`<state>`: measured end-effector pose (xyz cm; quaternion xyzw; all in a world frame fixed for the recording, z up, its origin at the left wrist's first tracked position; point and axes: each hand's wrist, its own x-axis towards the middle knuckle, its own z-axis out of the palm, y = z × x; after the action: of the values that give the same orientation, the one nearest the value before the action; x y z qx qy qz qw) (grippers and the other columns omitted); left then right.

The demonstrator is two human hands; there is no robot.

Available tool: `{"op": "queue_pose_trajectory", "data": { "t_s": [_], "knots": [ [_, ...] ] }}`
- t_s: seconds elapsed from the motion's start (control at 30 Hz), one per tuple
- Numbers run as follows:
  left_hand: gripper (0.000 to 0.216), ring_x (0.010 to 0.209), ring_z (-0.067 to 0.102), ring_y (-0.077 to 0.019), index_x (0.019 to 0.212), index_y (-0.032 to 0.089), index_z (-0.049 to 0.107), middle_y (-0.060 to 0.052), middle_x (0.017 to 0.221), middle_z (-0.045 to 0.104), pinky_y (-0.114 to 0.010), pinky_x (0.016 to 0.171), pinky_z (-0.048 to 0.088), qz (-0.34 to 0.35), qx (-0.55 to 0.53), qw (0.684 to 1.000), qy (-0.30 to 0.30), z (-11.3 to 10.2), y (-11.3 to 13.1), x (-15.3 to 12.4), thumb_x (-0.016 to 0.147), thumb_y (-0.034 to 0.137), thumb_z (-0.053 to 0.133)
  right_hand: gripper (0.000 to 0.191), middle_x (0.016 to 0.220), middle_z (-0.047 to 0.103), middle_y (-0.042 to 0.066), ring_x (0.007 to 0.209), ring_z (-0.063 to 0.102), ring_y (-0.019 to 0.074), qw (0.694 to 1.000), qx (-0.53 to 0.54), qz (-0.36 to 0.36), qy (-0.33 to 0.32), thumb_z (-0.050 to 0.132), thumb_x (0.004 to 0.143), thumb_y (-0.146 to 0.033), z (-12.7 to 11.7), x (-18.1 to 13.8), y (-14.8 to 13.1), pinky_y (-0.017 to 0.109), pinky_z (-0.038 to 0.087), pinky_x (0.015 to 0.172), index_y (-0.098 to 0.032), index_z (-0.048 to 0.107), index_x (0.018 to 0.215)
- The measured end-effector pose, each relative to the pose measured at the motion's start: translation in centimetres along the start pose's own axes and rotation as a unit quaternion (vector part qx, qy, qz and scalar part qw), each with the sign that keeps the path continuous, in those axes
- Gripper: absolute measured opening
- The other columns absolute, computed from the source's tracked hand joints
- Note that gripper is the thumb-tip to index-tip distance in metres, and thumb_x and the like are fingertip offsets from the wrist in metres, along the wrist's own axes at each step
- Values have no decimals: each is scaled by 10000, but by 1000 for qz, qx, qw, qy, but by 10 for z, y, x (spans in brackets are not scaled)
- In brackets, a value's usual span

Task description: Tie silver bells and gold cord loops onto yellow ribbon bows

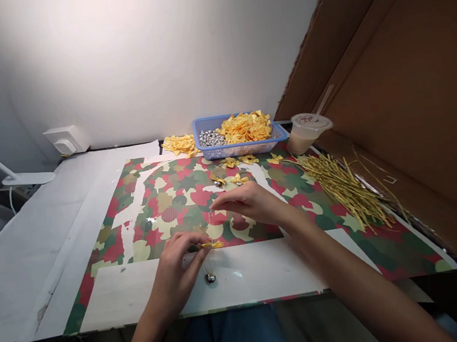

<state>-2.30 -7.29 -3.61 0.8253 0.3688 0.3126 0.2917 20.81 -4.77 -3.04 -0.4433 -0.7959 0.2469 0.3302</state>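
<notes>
My left hand (177, 266) pinches a small yellow ribbon bow (217, 244) between thumb and fingertips, above the front of the table. Below the bow a round silver bell (210, 278) dangles on a thin strand. My right hand (253, 204) is farther forward, fingers pressed together on the upper end of a thin gold cord (209, 220) that rises from the bow. Just beyond the right hand lie two yellow bows with silver bells, one bow-and-bell piece (218, 181) on the left and another bow (238, 179) on the right.
A blue basket (242, 150) of silver bells and yellow bows stands by the wall, beside a loose bow pile (179, 145). On the right are a lidded drink cup (308, 133), a bundle of gold cords (345, 192) and a cardboard panel (413, 115). A white lamp (27, 178) stands left.
</notes>
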Motion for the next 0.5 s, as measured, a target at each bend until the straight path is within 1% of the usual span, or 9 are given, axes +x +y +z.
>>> {"op": "queue_pose_trajectory", "data": {
  "t_s": [0.13,0.27,0.37,0.5],
  "knots": [
    [104,863,620,-188,859,225,618,-27,897,701,-316,706,509,-4,7,1000,-1,0,1,0,887,205,520,196,952,751,29,834,693,196,998,-30,18,55,517,912,-289,1,0,8,285,481,729,-251,706,946],
    [112,855,619,-186,863,226,622,-25,896,702,-323,717,501,-5,9,1000,-1,0,-1,0,891,204,516,205,952,753,33,846,701,215,994,-52,30,87,521,911,-288,0,1,12,280,469,695,-256,712,978],
    [111,862,616,-187,864,224,624,-25,901,699,-320,722,497,-12,6,1000,-3,0,-2,-1,893,218,516,216,912,759,29,786,703,200,991,-73,31,107,513,917,-286,-1,1,13,268,458,664,-245,714,985],
    [120,885,616,-189,874,223,629,-25,910,696,-321,752,492,-30,6,999,-14,0,-1,-1,894,232,511,220,884,764,0,724,701,175,981,-108,20,157,505,918,-260,-1,1,14,248,452,621,-262,719,968]
  ]
}}
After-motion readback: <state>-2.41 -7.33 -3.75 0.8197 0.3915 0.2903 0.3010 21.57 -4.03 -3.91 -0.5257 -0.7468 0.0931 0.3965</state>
